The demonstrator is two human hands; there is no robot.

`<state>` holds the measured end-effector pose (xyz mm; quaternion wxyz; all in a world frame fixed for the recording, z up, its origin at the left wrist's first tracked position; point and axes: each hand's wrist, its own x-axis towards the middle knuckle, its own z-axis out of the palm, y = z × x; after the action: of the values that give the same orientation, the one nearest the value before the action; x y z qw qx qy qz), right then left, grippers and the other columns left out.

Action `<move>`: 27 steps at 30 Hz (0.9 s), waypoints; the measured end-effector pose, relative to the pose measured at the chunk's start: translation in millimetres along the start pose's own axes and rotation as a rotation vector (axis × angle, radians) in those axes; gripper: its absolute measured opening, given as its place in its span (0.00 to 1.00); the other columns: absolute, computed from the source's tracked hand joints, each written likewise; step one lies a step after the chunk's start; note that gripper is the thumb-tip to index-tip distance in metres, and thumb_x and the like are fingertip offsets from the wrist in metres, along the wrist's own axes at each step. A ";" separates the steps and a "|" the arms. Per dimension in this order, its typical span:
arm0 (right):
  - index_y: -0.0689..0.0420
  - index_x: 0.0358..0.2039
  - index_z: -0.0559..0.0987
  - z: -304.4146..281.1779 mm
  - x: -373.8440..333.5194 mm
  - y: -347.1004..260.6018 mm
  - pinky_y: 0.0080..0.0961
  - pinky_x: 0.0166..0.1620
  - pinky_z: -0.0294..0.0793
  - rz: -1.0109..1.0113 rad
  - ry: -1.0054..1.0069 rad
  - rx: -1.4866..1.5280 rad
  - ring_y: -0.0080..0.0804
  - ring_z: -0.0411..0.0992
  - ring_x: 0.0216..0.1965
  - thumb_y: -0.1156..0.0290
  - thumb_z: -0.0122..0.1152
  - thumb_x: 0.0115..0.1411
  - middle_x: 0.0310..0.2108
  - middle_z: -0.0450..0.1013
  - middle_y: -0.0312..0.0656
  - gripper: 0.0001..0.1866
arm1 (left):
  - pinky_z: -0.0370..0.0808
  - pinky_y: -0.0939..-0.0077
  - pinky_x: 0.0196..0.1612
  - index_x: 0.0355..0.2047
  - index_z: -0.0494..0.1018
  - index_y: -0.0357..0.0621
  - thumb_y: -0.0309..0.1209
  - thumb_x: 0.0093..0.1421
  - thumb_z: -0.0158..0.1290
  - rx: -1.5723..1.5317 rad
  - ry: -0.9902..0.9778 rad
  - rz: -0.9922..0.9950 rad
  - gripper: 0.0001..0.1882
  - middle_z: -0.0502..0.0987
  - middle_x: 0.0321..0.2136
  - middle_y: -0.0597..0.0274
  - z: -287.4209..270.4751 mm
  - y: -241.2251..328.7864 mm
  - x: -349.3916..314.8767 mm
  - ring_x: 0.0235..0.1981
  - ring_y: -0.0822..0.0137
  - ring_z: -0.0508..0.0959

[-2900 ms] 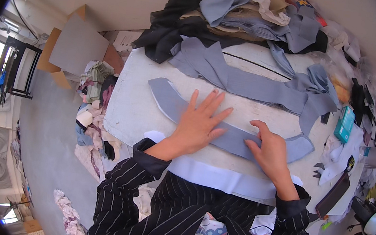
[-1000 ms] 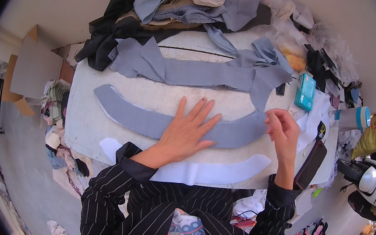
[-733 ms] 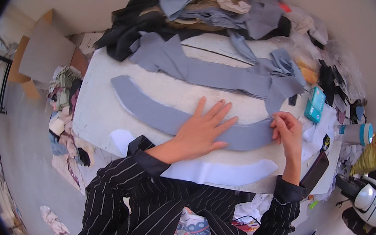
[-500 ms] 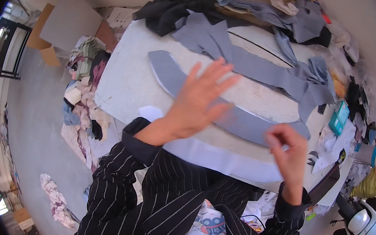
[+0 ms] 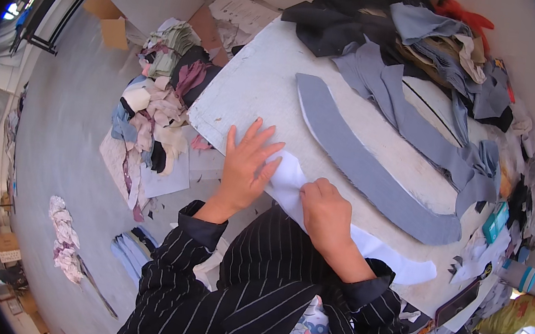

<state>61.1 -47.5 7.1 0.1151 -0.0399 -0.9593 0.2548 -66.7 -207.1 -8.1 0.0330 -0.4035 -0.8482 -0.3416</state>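
Observation:
A white curved strip (image 5: 391, 254) of thin sheet material, whose exact kind I cannot make out, lies along the table's near edge. My left hand (image 5: 243, 172) is open, its fingers spread on the tabletop and its thumb at the strip's left end. Near that end my right hand (image 5: 328, 218) has its fingertips pinched together on the strip. Beyond both hands, a grey-blue curved fabric piece (image 5: 377, 170) rests flat, a white layer showing along its edge.
Grey cloth offcuts (image 5: 412, 128) and a dark fabric heap (image 5: 339, 22) cover the table's (image 5: 244, 84) far side. At right are a teal box (image 5: 495, 222) and a lidded jar (image 5: 518, 275). Fabric scraps (image 5: 154, 110) are piled left of the table.
Both hands have moved from over the grey-blue piece to the white strip's left end. The right hand has closed on the strip. My view has turned, shifting the table rightward.

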 end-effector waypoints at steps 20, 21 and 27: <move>0.61 0.34 0.80 -74.0 -34.1 22.9 0.27 0.33 0.73 0.173 0.396 0.435 0.40 0.75 0.31 0.83 0.63 0.54 0.32 0.77 0.44 0.07 | 0.42 0.41 0.68 0.60 0.69 0.50 0.40 0.65 0.47 0.335 -0.079 -0.079 0.24 0.55 0.68 0.50 14.1 7.0 0.1 0.70 0.49 0.53; 0.61 0.34 0.80 -76.4 -35.0 23.3 0.28 0.33 0.73 0.131 0.442 0.400 0.40 0.75 0.31 0.83 0.64 0.53 0.31 0.77 0.44 0.07 | 0.44 0.43 0.68 0.59 0.70 0.48 0.40 0.65 0.47 0.350 -0.061 -0.078 0.24 0.57 0.67 0.49 14.3 8.4 1.3 0.69 0.49 0.54; 0.56 0.36 0.82 -87.8 -36.8 18.7 0.30 0.33 0.74 -0.095 0.509 0.120 0.39 0.75 0.30 0.80 0.67 0.48 0.31 0.76 0.41 0.13 | 0.72 0.68 0.50 0.49 0.75 0.40 0.32 0.63 0.55 -0.721 -0.306 -0.167 0.15 0.78 0.44 0.58 -20.0 65.3 -10.1 0.48 0.63 0.77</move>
<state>118.4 5.9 64.5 0.3668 -0.0509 -0.8834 0.2871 -18.2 -197.1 40.0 -0.2652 -0.3652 -0.6990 -0.5547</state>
